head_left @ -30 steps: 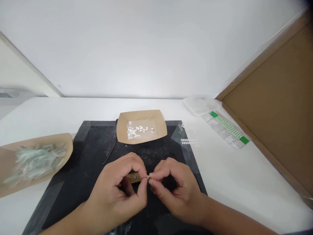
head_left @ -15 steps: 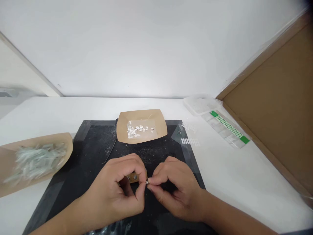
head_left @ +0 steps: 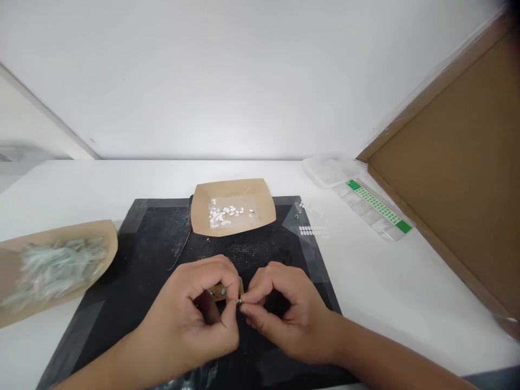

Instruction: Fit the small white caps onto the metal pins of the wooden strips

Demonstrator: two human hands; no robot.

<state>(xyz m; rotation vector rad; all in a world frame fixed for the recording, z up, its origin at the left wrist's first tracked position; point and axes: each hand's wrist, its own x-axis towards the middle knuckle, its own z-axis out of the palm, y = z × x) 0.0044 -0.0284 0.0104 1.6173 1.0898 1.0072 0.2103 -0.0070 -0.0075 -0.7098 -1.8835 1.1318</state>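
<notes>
Over the black mat, my left hand and my right hand meet fingertip to fingertip. Between them a tiny metallic piece is pinched by thumb and forefinger of each hand; its shape is too small to tell. Just behind the fingers lies a yellowish-brown block with round metal spots, partly hidden by my left hand. Beyond the hands, a shallow cardboard tray holds a clear sheet with small white pieces.
At the left, another cardboard tray holds many clear, pale green strips. Sheets with white ovals lie at the mat's right edge. Farther right are a translucent container, a green-and-white labelled plastic case and a large cardboard box.
The view has shifted slightly. My right hand has moved a little left, with its fingertips closer to those of my left hand. Both hands keep their pinch.
</notes>
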